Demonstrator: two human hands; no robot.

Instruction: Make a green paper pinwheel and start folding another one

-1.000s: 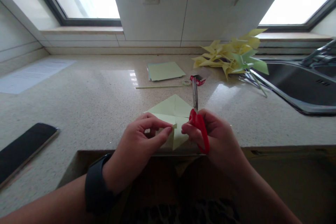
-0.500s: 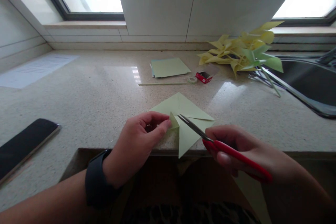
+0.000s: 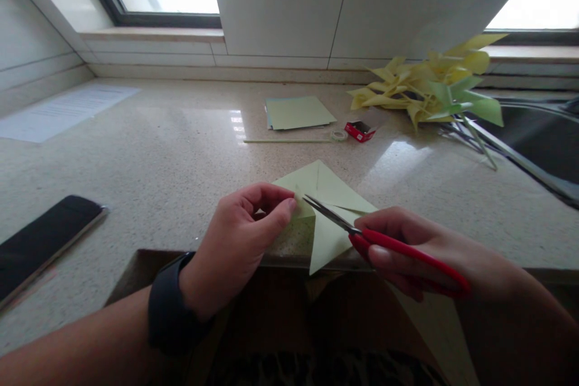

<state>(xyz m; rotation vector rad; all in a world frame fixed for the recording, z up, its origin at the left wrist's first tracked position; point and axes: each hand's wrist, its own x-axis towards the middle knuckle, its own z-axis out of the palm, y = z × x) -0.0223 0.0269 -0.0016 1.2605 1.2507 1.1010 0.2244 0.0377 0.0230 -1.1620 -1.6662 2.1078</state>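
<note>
A pale green sheet of paper (image 3: 332, 184) with cuts in it lies at the counter's front edge, one pointed flap hanging slightly over. My left hand (image 3: 253, 217) pinches a corner of this paper between thumb and forefinger. My right hand (image 3: 398, 241) is closed around the red handles of a pair of scissors (image 3: 416, 253). The metal blades point left over the middle of the paper, their tips close to my left fingertips. The blades look nearly closed. A dark watch band is on my left wrist.
Behind the paper lie a stack of coloured paper (image 3: 301, 113), a thin stick (image 3: 287, 141), a tape roll (image 3: 339, 135) and a small red box (image 3: 360, 131). Paper pinwheels (image 3: 425, 90) rest by the sink (image 3: 543, 139). A phone (image 3: 49, 244) and a printed sheet (image 3: 67, 110) lie left.
The view has shifted slightly, so the counter items appear a little further right. The scissor tips have moved slightly left, nearer my left fingers. Both hands keep their grips.
</note>
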